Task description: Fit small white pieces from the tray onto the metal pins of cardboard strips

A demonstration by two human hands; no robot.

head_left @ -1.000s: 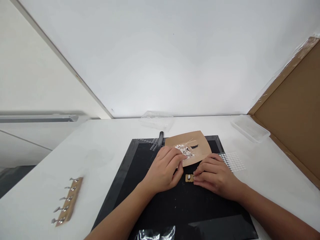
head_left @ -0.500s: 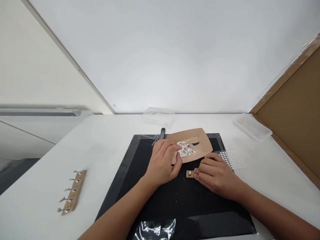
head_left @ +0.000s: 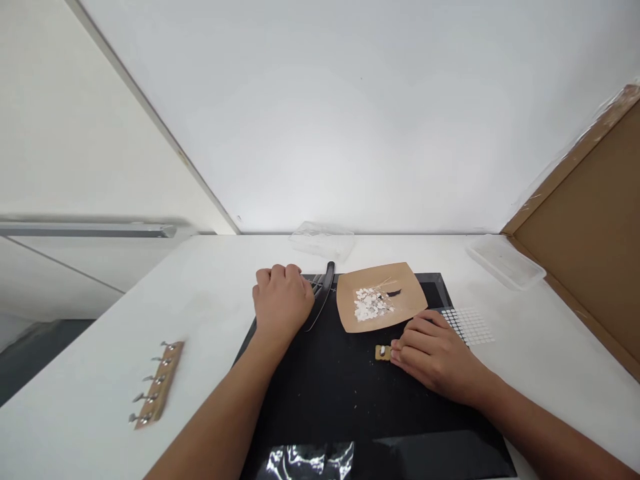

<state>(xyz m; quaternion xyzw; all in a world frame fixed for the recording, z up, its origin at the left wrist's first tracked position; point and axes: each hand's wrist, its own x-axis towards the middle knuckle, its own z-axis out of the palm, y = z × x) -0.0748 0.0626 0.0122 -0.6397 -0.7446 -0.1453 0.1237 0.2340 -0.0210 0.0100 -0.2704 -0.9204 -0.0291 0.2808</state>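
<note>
My right hand [head_left: 431,357] rests on the black mat [head_left: 320,407], its fingers closed on a small tan piece [head_left: 383,352] with a white bit on top. My left hand [head_left: 283,300] is over the mat's back left edge, its fingers curled down with the tips hidden; whether it holds anything does not show. Just right of it lies a black-handled tool [head_left: 326,287]. Between and beyond my hands sits a brown paper tray [head_left: 410,303] with many white flakes [head_left: 370,303] and a dark sliver [head_left: 394,293].
A wooden strip with several metal pegs [head_left: 160,387] lies at the left. A sheet of white dots [head_left: 470,325] is beside my right hand. Clear plastic containers [head_left: 506,261] [head_left: 323,240] stand near the back wall. Brown cardboard [head_left: 590,220] rises at the right.
My left hand has moved left, away from the white flakes to beside the black-handled tool, and its fingers have curled. My right hand keeps its hold. The view has shifted slightly.
</note>
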